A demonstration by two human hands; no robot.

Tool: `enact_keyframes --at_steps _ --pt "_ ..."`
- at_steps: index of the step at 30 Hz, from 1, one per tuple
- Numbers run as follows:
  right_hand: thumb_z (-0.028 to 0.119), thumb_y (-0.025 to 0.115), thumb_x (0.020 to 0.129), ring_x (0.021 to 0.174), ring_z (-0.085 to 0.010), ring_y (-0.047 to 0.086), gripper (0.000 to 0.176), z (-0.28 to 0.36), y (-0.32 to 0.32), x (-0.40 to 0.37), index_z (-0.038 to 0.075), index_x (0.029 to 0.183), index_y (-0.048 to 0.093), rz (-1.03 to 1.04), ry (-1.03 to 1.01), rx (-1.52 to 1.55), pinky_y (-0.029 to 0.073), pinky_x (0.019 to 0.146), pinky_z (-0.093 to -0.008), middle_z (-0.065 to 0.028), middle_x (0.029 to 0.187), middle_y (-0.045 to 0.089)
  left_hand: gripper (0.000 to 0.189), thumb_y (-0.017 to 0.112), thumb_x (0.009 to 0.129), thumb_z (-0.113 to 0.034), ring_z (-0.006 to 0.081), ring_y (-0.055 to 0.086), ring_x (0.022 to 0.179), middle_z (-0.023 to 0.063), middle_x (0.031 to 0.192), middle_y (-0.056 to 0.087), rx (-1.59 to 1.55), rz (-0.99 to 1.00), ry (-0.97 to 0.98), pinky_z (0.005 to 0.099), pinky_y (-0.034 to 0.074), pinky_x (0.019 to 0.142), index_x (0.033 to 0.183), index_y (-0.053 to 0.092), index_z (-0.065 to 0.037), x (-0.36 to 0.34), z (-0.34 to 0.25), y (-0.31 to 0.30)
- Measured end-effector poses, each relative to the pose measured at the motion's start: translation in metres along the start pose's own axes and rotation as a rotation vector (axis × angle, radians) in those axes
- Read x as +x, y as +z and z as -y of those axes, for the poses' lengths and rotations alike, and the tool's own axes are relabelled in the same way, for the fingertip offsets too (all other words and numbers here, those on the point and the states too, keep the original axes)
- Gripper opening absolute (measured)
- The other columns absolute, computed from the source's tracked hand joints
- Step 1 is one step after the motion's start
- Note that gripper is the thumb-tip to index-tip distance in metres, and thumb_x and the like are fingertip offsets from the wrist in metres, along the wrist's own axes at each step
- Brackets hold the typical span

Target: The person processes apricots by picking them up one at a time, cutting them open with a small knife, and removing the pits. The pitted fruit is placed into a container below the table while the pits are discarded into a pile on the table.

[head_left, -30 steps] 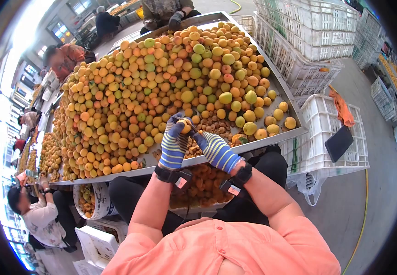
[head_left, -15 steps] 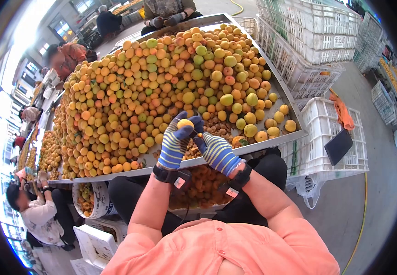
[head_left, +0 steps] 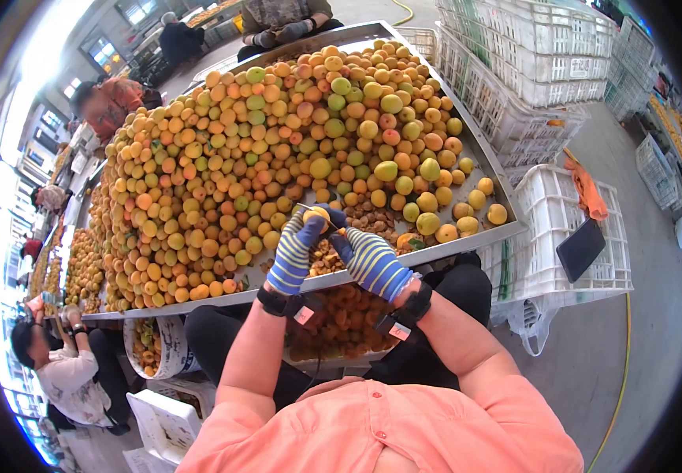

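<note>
My left hand [head_left: 300, 243], in a blue and yellow striped glove, is closed round a yellow-orange fruit [head_left: 316, 214] at the tray's near edge. Close beside it on the right, my right hand [head_left: 371, 258] wears a matching glove, its fingers pinched on a thin tool whose slender tip [head_left: 304, 206] reaches across the fruit; most of the tool is hidden. Behind both hands, a large heap of yellow, orange and green fruit [head_left: 222, 173] fills the metal tray [head_left: 506, 197]. Brown pits or scraps [head_left: 372, 221] lie just beyond my right hand.
Below the tray's near edge, a container holds orange fruit pieces [head_left: 341, 315]. A white bucket [head_left: 169, 347] stands at the left. White crates [head_left: 546, 71] are stacked at the right, with a dark tablet [head_left: 581, 251] on a lower one. Several people sit around.
The thin tool's tip now shows across the fruit. My left hand has tilted and dropped slightly, while my right hand is almost unmoved.
</note>
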State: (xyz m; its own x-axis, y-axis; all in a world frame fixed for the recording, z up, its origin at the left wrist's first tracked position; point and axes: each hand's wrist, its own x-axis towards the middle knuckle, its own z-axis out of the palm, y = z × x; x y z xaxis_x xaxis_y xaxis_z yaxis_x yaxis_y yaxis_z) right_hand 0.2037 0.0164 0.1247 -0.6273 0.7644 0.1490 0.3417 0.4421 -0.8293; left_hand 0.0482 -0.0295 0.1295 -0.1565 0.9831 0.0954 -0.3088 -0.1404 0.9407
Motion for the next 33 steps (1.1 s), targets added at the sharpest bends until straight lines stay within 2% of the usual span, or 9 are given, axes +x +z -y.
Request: enact_keyframes --at_steps 4,8,11,16,19,20,24,31,33 --pt "0.034 0.051 0.093 0.073 -0.0406 0.061 0.038 -0.007 0.004 0.0 -0.002 0.092 0.06 -0.023 -0.046 0.064 0.047 0.064 -0.0478 -0.0233 0.071 0.062 0.048 0.062 0.088 -0.042 0.0242 0.059 0.103 0.0118 0.105 0.063 0.274 0.005 -0.009 0.0375 0.047 0.093 0.11 0.057 0.0 0.001 -0.007 -0.006" --pt "0.036 0.051 0.093 0.073 -0.0391 0.062 0.038 0.002 0.001 0.001 -0.001 0.096 0.06 0.008 -0.022 -0.066 0.048 0.063 -0.0466 -0.0223 0.073 0.063 0.058 0.057 0.089 -0.046 0.0297 0.053 0.116 0.0166 0.119 0.058 -0.733 -0.027 -0.264 0.0419 0.042 0.101 0.117 0.051 0.005 -0.007 -0.005 0.003" --pt "0.036 0.052 0.092 0.072 -0.0377 0.062 0.036 0.0 0.008 0.002 0.001 0.097 0.06 0.053 0.025 -0.133 0.047 0.062 -0.0467 -0.021 0.072 0.063 0.055 0.056 0.09 -0.043 0.0312 0.053 0.115 0.0172 0.119 0.058 -0.581 -0.129 -0.212 0.0411 0.042 0.102 0.117 0.051 0.005 -0.012 -0.001 0.014" --pt "0.036 0.052 0.093 0.072 -0.0383 0.062 0.036 0.003 0.003 -0.001 0.001 0.098 0.06 0.029 0.026 -0.082 0.047 0.062 -0.0471 -0.0216 0.071 0.063 0.036 0.063 0.087 -0.014 0.0292 0.06 0.105 0.0165 0.117 0.059 -0.116 -0.126 -0.04 0.0425 0.05 0.093 0.117 0.051 0.001 -0.003 0.0 0.002" --pt "0.035 0.052 0.093 0.071 -0.0386 0.062 0.036 0.009 -0.003 -0.001 0.001 0.097 0.06 0.005 0.01 -0.04 0.047 0.061 -0.0474 -0.0216 0.071 0.063 0.042 0.066 0.086 -0.015 0.03 0.059 0.108 0.0184 0.12 0.057 -0.196 -0.118 -0.041 0.043 0.049 0.095 0.12 0.049 0.001 -0.003 -0.006 0.007" --pt "0.035 0.052 0.093 0.07 -0.0387 0.062 0.035 0.011 -0.004 -0.001 0.001 0.096 0.06 -0.01 -0.002 -0.019 0.047 0.061 -0.0475 -0.0216 0.071 0.063 0.05 0.066 0.086 -0.027 0.0317 0.057 0.111 0.0206 0.122 0.054 -0.318 -0.074 0.008 0.0426 0.047 0.097 0.122 0.046 0.003 -0.002 -0.001 0.009" --pt "0.034 0.052 0.093 0.07 -0.0389 0.062 0.034 -0.002 0.006 0.002 0.001 0.094 0.059 -0.008 -0.016 -0.116 0.047 0.06 -0.0472 -0.0219 0.072 0.063 0.06 0.058 0.088 -0.045 0.0321 0.056 0.111 0.0222 0.123 0.054 -0.799 -0.157 -0.307 0.0407 0.047 0.096 0.119 0.047 0.006 -0.008 0.001 0.008" --pt "0.029 0.05 0.093 0.073 -0.038 0.063 0.032 0.008 0.0 0.0 0.0 0.101 0.058 0.019 0.012 -0.021 0.048 0.06 -0.0459 -0.022 0.074 0.063 0.042 0.059 0.091 -0.036 0.026 0.064 0.094 0.0173 0.104 0.064 -0.021 -0.291 -0.052 0.0363 0.053 0.084 0.108 0.055 0.002 -0.005 0.006 0.019" --pt "0.029 0.049 0.094 0.071 -0.0369 0.062 0.031 -0.012 0.017 0.003 0.001 0.103 0.058 -0.004 -0.037 0.062 0.048 0.06 -0.0437 -0.0218 0.071 0.062 0.036 0.058 0.092 -0.032 0.0254 0.065 0.089 0.0167 0.099 0.065 0.036 -0.24 0.004 0.0352 0.054 0.08 0.106 0.055 0.001 -0.001 0.014 0.012"
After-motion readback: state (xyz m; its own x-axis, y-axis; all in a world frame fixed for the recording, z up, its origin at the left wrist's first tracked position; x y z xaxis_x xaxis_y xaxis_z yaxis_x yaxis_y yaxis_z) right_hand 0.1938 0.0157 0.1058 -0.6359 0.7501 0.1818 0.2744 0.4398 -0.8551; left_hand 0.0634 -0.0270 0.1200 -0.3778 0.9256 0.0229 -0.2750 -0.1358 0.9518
